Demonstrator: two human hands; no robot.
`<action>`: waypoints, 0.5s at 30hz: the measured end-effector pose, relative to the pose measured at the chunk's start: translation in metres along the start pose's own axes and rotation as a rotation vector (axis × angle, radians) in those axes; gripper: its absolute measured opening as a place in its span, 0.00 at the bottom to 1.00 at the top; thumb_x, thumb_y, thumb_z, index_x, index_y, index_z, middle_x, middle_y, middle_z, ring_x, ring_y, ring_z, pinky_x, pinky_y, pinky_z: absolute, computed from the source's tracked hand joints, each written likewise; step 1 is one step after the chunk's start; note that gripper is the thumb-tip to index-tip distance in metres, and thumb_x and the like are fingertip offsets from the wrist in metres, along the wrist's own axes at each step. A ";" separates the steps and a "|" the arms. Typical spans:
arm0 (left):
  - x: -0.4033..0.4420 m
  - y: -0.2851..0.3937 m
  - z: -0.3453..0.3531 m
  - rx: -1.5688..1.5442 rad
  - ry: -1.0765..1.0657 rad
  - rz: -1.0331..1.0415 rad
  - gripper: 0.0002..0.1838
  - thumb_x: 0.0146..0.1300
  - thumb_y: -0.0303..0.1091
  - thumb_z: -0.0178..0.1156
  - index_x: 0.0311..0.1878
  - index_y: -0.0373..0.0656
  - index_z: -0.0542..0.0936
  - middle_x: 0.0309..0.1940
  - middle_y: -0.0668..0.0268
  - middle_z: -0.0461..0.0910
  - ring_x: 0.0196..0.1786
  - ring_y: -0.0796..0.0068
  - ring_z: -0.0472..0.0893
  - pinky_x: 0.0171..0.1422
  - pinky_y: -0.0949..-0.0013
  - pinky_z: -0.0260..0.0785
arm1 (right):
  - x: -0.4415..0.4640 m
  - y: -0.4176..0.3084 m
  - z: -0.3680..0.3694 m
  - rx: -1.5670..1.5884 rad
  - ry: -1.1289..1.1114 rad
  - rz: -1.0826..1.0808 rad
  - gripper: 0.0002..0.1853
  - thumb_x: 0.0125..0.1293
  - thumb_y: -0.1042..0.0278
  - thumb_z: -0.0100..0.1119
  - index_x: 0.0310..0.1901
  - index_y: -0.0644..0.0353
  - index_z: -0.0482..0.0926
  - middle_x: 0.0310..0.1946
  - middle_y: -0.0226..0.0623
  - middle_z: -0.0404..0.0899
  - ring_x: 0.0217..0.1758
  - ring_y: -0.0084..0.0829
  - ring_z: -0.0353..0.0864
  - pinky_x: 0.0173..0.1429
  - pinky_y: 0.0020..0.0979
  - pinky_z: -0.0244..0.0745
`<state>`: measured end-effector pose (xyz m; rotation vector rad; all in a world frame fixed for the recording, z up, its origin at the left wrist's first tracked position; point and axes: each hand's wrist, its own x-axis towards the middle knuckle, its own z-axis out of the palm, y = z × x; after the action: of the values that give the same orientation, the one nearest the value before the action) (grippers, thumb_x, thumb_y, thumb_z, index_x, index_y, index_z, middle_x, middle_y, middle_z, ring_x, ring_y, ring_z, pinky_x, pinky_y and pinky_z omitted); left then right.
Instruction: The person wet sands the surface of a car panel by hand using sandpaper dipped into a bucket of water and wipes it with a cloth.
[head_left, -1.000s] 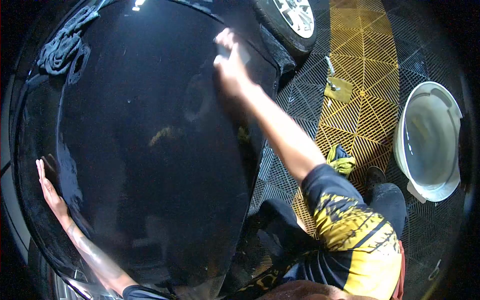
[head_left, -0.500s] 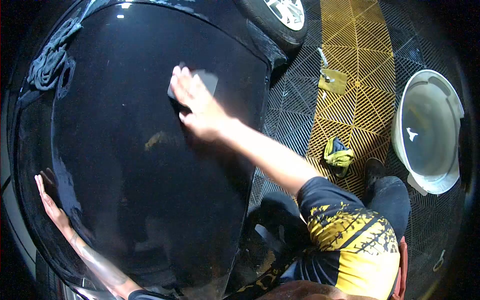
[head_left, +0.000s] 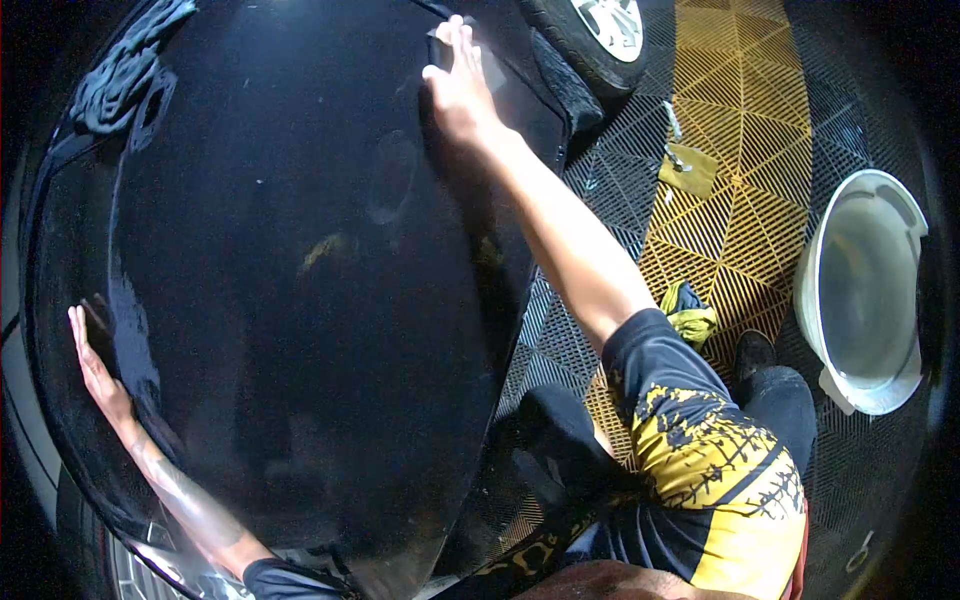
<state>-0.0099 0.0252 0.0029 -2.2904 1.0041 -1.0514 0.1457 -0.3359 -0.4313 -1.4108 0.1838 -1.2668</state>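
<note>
My right hand point(head_left: 468, 100) lies on a glossy dark car body panel point(head_left: 300, 350), near the panel's upper edge. Beneath its fingers is a thin, flat grey sheet point(head_left: 494, 70), pressed against the paint and mostly covered by the hand. What the sheet is made of I cannot make out. At the far left, my left hand point(head_left: 98, 372) rests with fingers stretched out along the car's edge, holding nothing.
A bunched dark grey cloth point(head_left: 125, 85) lies on the car at upper left. A wheel point(head_left: 590, 45) stands at the top. On the grid floor are a yellow-green cloth point(head_left: 690, 318), a small yellowish square point(head_left: 690, 170) and a pale bucket point(head_left: 812, 300) with liquid.
My right hand has slid up and to the right over the panel with the grey sheet under it. My left hand stays at the car's edge; the view has shifted slightly.
</note>
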 end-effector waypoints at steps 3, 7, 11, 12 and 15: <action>-0.001 -0.004 0.000 -0.010 0.010 0.010 0.35 0.77 0.57 0.26 0.73 0.43 0.65 0.75 0.59 0.60 0.79 0.62 0.55 0.82 0.54 0.42 | -0.068 -0.067 -0.007 -0.141 -0.219 -0.067 0.42 0.64 0.63 0.49 0.73 0.78 0.43 0.76 0.63 0.41 0.80 0.57 0.43 0.81 0.50 0.39; -0.001 -0.007 0.000 0.001 0.001 0.024 0.34 0.78 0.55 0.26 0.73 0.42 0.65 0.75 0.58 0.60 0.79 0.62 0.55 0.82 0.55 0.41 | -0.101 -0.080 -0.012 0.002 -0.333 -0.241 0.50 0.55 0.55 0.56 0.73 0.76 0.45 0.76 0.66 0.40 0.80 0.61 0.42 0.81 0.52 0.41; 0.000 -0.002 -0.001 -0.031 -0.010 0.014 0.33 0.79 0.54 0.27 0.74 0.40 0.64 0.75 0.58 0.60 0.79 0.62 0.55 0.82 0.57 0.41 | -0.027 -0.045 0.005 -0.038 -0.074 -0.152 0.40 0.67 0.57 0.45 0.72 0.77 0.47 0.75 0.69 0.42 0.79 0.62 0.44 0.80 0.52 0.42; 0.000 -0.003 -0.001 -0.038 -0.011 0.018 0.34 0.79 0.54 0.27 0.74 0.41 0.64 0.75 0.58 0.60 0.79 0.62 0.55 0.82 0.57 0.41 | -0.034 -0.057 0.005 -0.021 -0.081 -0.101 0.38 0.69 0.59 0.43 0.72 0.77 0.47 0.75 0.69 0.41 0.79 0.62 0.44 0.80 0.51 0.43; -0.001 -0.003 0.000 -0.031 -0.006 0.025 0.34 0.79 0.54 0.26 0.73 0.41 0.64 0.75 0.58 0.60 0.79 0.62 0.55 0.82 0.57 0.41 | -0.106 -0.112 -0.002 -0.084 -0.319 -0.159 0.44 0.63 0.56 0.49 0.74 0.76 0.44 0.76 0.67 0.39 0.80 0.60 0.40 0.81 0.51 0.41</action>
<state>-0.0090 0.0280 0.0048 -2.2982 1.0511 -1.0246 0.0419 -0.2247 -0.4035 -1.7060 -0.0950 -1.1534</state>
